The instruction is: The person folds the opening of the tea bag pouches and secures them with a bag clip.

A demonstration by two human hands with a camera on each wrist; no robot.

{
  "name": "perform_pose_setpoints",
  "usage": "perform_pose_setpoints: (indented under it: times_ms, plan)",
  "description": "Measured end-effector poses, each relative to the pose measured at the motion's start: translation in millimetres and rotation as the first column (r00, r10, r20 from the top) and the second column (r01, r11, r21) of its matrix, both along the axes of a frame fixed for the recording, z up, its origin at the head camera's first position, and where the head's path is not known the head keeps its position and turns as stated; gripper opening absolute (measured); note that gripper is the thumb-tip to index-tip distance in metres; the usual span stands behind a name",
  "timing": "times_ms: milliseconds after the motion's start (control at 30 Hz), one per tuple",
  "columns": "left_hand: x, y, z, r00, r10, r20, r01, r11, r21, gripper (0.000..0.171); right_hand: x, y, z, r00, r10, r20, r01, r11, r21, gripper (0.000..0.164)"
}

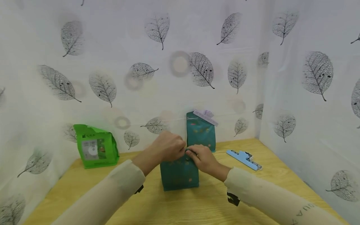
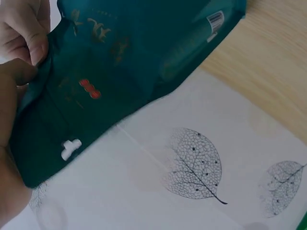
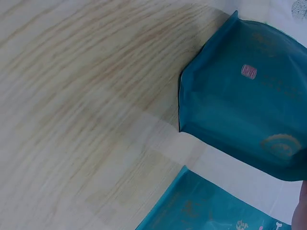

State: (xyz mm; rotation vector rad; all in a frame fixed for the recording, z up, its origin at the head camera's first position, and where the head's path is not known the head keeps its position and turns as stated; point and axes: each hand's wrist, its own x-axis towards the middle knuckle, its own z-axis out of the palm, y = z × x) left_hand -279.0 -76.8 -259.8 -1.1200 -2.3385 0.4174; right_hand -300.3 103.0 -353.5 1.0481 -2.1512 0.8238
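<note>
A teal pouch bag (image 1: 178, 176) stands upright on the table in front of me. At its top edge, my left hand (image 1: 172, 145) and my right hand (image 1: 205, 158) meet, each pinching the rim between thumb and fingers. In the left wrist view the pouch (image 2: 129, 62) has gold, red and white print, and its upper edge is folded where the thumbs press. Only a bit of my right hand (image 3: 301, 211) shows at the edge of the right wrist view, beside the pouch (image 3: 240, 105). The inside of the pouch is hidden.
Behind stands a second teal pouch (image 1: 201, 134) with a lilac clip (image 1: 206, 116) across its top. A light blue clip (image 1: 244, 159) lies on the wooden table (image 1: 157, 209) to the right. A green bag (image 1: 97, 148) stands at the left, near the leaf-patterned sheet (image 1: 109, 37).
</note>
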Motion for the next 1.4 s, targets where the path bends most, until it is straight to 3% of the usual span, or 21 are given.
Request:
perform_pose_setpoints:
  times_ms: [167,300,500,733,967,1033,1200,1300,1400]
  plan:
    - [1.2,5,2.6,1.0,0.02,-0.02,-0.022,0.994,-0.11,0.042,-1.2,2,-1.3,0.999,-0.025,-0.024,0.025,1.0,-0.007,0.01]
    - [1.6,5,2.6,0.999,0.04,-0.02,-0.042,0.996,-0.085,0.042,-1.2,4,-1.7,0.999,-0.02,-0.027,0.019,1.0,-0.001,0.008]
    - [2.1,6,-1.4,0.999,0.035,-0.017,-0.037,0.994,-0.101,0.032,-2.1,5,-1.9,0.992,-0.031,-0.122,0.035,0.999,0.033,0.009]
    - [2.5,11,-1.6,0.999,0.049,0.002,-0.048,0.992,-0.115,0.036,-0.7,9,-3.4,0.996,-0.051,-0.067,0.049,0.998,-0.031,0.008]
    - [2.2,9,-4.2,0.999,0.039,-0.03,-0.042,0.992,-0.119,0.036,1.6,6,-5.7,0.988,-0.076,-0.133,0.072,0.997,-0.031,0.008]
    - [1.7,10,-4.9,0.999,0.034,-0.033,-0.038,0.994,-0.107,0.039,2.7,7,-6.6,0.991,-0.077,-0.112,0.075,0.997,-0.025,0.009]
    - [1.5,11,-3.8,0.995,0.098,0.006,-0.096,0.988,-0.122,0.032,6.0,7,-7.5,0.995,-0.085,-0.043,0.086,0.996,0.026,0.014]
    - [1.1,13,-4.3,0.99,0.14,0.008,-0.136,0.975,-0.174,0.03,7.8,5,-7.4,0.988,-0.127,-0.086,0.131,0.991,0.039,0.013]
    - [0.7,15,-6.0,0.99,0.139,-0.015,-0.139,0.973,-0.186,0.037,10.4,2,-7.4,0.981,-0.161,-0.111,0.164,0.986,0.019,0.013]
